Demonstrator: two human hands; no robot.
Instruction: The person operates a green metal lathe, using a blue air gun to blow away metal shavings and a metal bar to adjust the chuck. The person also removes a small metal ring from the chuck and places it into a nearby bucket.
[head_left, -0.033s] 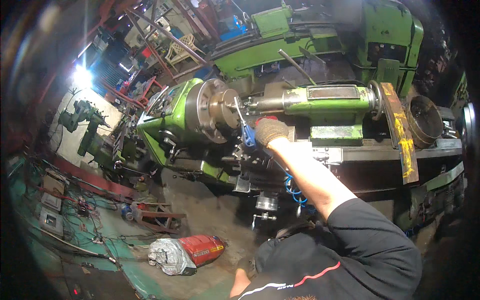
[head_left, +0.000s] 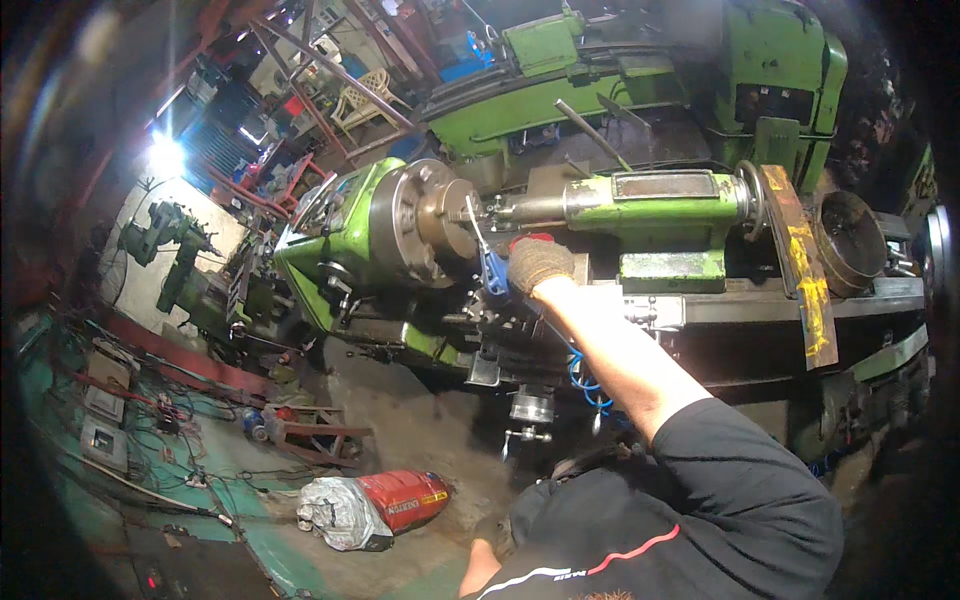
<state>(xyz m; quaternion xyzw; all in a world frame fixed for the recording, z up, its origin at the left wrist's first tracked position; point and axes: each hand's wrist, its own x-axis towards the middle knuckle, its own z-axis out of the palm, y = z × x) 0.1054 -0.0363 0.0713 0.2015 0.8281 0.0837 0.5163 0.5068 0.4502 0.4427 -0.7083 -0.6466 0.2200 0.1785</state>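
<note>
My right hand (head_left: 541,266), in a brown knit glove, is closed on a blue air blow gun (head_left: 494,274). Its thin silver nozzle points up and left at a round metal workpiece (head_left: 459,214) in the chuck (head_left: 400,225) of a green lathe. A small red patch (head_left: 531,239) shows at the top of the glove; what it is I cannot make out. Below the forearm hangs a coiled blue air hose (head_left: 580,376). Down beside my body is my gloved left hand (head_left: 491,531), its fingers mostly hidden.
The green tailstock (head_left: 650,200) stands right of the chuck. A yellow-marked rusty beam (head_left: 803,270) leans across the bed beside a round metal tub (head_left: 850,243). On the floor lie a red-and-silver sack (head_left: 415,500) and a rusty frame (head_left: 318,435). Another green machine (head_left: 560,110) stands behind.
Almost nothing differs. My right hand and the blow gun have shifted very slightly to the left.
</note>
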